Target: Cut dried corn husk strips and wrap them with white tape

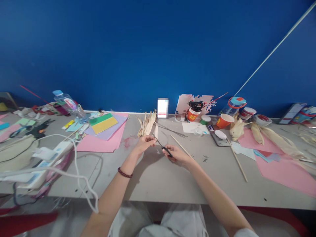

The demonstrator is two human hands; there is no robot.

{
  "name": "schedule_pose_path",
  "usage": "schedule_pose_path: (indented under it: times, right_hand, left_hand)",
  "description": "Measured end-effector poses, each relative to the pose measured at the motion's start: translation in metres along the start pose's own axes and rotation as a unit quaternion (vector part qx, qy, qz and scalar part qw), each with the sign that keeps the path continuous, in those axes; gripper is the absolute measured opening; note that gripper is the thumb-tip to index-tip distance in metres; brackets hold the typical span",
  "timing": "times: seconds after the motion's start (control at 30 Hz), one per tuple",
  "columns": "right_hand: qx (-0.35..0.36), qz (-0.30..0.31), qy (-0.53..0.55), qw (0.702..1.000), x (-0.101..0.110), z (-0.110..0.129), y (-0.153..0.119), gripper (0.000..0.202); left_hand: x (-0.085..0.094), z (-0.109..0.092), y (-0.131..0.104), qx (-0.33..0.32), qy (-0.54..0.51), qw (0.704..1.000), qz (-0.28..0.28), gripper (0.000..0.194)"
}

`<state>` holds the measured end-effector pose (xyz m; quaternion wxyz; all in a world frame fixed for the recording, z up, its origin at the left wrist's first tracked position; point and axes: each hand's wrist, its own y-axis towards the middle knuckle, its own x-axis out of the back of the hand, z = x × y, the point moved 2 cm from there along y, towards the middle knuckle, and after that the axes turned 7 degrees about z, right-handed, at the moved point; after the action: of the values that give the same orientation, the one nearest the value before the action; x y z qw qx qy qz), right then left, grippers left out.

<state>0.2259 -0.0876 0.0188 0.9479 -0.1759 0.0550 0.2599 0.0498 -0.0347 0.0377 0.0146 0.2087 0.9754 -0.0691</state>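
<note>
Left hand (144,144) at near edge of husks (147,125), fingers together, grip unclear; right hand (177,154), right of husks, fingers clamped on black scissors (163,147).

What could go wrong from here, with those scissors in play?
The scissors in the right hand point toward the left hand, so a slip might nick its fingers. The white cable looping beside the left forearm could snag if that arm swings outward. The stick by the right hand may roll if nudged.

Black-handled scissors (162,146) slanted, tips up-left; pale dry husks (147,125) bunched, fanning upward over table (148,184)
</note>
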Motion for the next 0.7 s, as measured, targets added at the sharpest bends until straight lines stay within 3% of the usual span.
schedule_pose_path:
  times: [0.4, 0.7]
  right_hand:
    - [0.000, -0.008, -0.028, 1.000, -0.0020, 0.0035, -0.0005, 0.044]
    - [-0.003, -0.010, -0.035, 0.999, -0.0024, 0.0077, -0.0020, 0.044]
  left_hand:
    - [-0.0009, -0.0011, -0.0018, 0.010, -0.050, 0.998, 0.025, 0.012]
    - [0.0019, 0.0027, 0.0002, 0.026, -0.089, 0.996, -0.015, 0.021]
